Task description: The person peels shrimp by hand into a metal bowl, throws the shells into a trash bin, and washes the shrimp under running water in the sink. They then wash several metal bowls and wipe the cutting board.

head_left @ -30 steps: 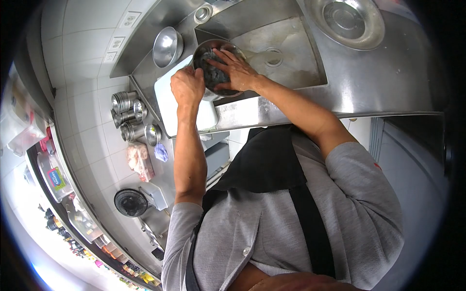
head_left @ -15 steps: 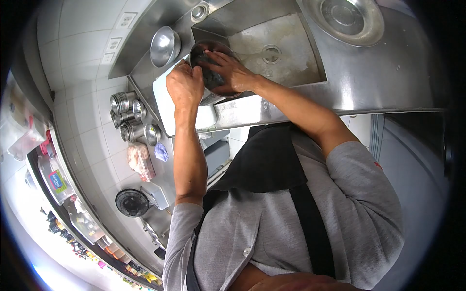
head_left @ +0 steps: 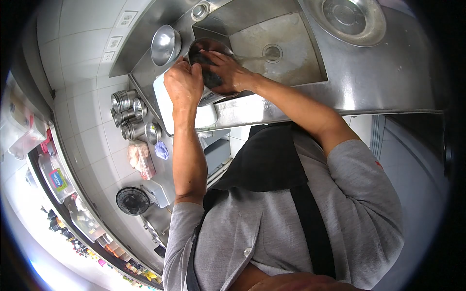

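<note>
A metal pot [head_left: 212, 44] is tilted over the near left corner of the sink [head_left: 301, 53], its mouth toward the basin. My left hand [head_left: 183, 85] is closed at the pot's left side; whether it grips a handle or the rim is hidden. Inside the mouth, my right hand [head_left: 225, 72] lies with fingers spread over dark contents [head_left: 209, 77] that I cannot make out. A thin stream of water [head_left: 250, 58] runs from the pot's lip toward the drain [head_left: 272, 53]. Under the pot and my left wrist is a white board or tray [head_left: 167, 104].
A steel bowl [head_left: 165, 45] stands behind my left hand. To the right of the sink sits a wide metal basin [head_left: 347, 19]. Stacked metal containers [head_left: 125, 102], a bag of food [head_left: 140, 157] and a black fan [head_left: 132, 201] are at the left, below a shelf with plastic bins [head_left: 53, 177].
The water stream from the pot shows more clearly and reaches the drain. The pot and both hands have shifted only slightly.
</note>
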